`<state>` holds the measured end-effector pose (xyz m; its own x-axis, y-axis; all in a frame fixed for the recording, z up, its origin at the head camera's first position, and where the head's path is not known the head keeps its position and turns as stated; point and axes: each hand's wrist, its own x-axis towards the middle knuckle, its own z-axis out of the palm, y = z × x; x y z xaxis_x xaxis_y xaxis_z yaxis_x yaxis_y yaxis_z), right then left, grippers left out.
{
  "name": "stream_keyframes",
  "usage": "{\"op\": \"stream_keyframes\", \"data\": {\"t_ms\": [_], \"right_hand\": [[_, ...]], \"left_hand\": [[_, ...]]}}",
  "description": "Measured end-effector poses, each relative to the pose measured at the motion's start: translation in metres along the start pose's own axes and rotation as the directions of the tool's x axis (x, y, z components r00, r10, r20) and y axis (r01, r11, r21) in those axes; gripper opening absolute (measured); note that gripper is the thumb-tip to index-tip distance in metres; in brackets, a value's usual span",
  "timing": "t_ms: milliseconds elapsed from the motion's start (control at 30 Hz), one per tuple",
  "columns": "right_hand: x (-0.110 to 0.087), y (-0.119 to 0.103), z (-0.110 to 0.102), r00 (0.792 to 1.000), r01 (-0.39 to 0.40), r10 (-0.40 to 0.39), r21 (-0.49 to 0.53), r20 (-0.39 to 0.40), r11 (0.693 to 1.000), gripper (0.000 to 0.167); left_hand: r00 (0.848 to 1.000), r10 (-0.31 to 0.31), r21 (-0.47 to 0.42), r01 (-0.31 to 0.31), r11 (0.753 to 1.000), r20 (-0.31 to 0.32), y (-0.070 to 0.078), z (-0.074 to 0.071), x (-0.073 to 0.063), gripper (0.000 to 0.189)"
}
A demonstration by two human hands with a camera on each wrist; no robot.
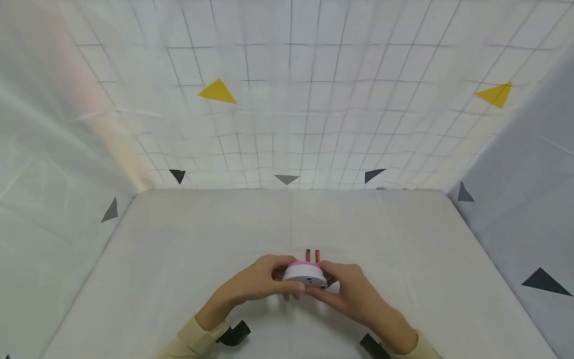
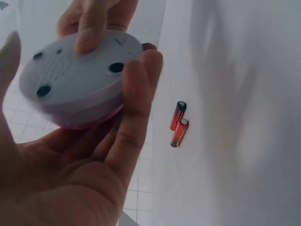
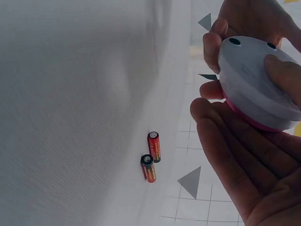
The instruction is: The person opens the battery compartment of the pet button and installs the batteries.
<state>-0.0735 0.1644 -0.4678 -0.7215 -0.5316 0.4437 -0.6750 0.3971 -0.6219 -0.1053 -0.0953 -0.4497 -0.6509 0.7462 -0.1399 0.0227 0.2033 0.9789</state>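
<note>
Both hands hold a round white device with a pink rim (image 1: 305, 270) above the table, its flat underside turned toward the person. Dark round feet and a patch of small holes show on that underside (image 2: 75, 70) in the left wrist view. My left hand (image 1: 262, 278) grips the device's left side, fingers curled along its edge. On the opposite side my right hand (image 1: 352, 289) holds it, with the thumb (image 2: 89, 37) lying on the underside and fingers beneath the pink rim. Two red-and-black batteries (image 3: 154, 147) lie side by side on the table beyond the device.
The white table (image 1: 188, 234) meets a grid-lined back wall (image 1: 287, 114) and plain side walls (image 1: 515, 199). Yellow and dark triangles mark these walls. Black wrist camera mounts (image 1: 236, 333) sit under both forearms, close over the table.
</note>
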Motion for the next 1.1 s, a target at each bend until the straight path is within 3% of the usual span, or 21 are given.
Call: {"op": "stream_keyframes", "data": {"t_ms": [233, 500, 767, 867, 967, 1100], "right_hand": [[0.004, -0.003, -0.003, 0.998, -0.063, 0.063, 0.007, 0.009, 0.998, 0.024], [0.003, -0.007, -0.004, 0.995, -0.096, 0.096, -0.014, 0.02, 0.995, 0.03], [0.003, -0.011, -0.002, 0.997, -0.027, 0.019, -0.106, -0.073, 0.994, 0.069], [0.005, -0.017, -0.003, 0.994, 0.008, -0.028, -0.188, -0.108, 0.982, 0.078], [0.006, -0.024, -0.003, 0.982, 0.075, -0.123, -0.297, -0.147, 0.952, 0.073], [0.007, -0.031, -0.003, 0.964, 0.153, -0.22, -0.369, -0.148, 0.917, 0.047]], "left_hand": [[0.998, 0.068, 0.031, -0.068, 0.997, -0.01, 0.002, 0.001, 0.002, 0.022], [0.996, 0.046, 0.048, -0.043, 0.998, -0.078, -0.001, 0.003, 0.002, 0.021], [0.995, -0.004, -0.063, -0.002, 0.998, -0.103, -0.005, 0.007, 0.002, 0.024], [0.993, -0.027, -0.08, 0.018, 0.997, -0.119, -0.006, 0.01, 0.004, 0.029], [0.989, -0.059, -0.118, 0.043, 0.992, -0.134, -0.007, 0.014, 0.006, 0.034], [0.984, -0.086, -0.169, 0.059, 0.984, -0.157, -0.009, 0.018, 0.008, 0.042]]}}
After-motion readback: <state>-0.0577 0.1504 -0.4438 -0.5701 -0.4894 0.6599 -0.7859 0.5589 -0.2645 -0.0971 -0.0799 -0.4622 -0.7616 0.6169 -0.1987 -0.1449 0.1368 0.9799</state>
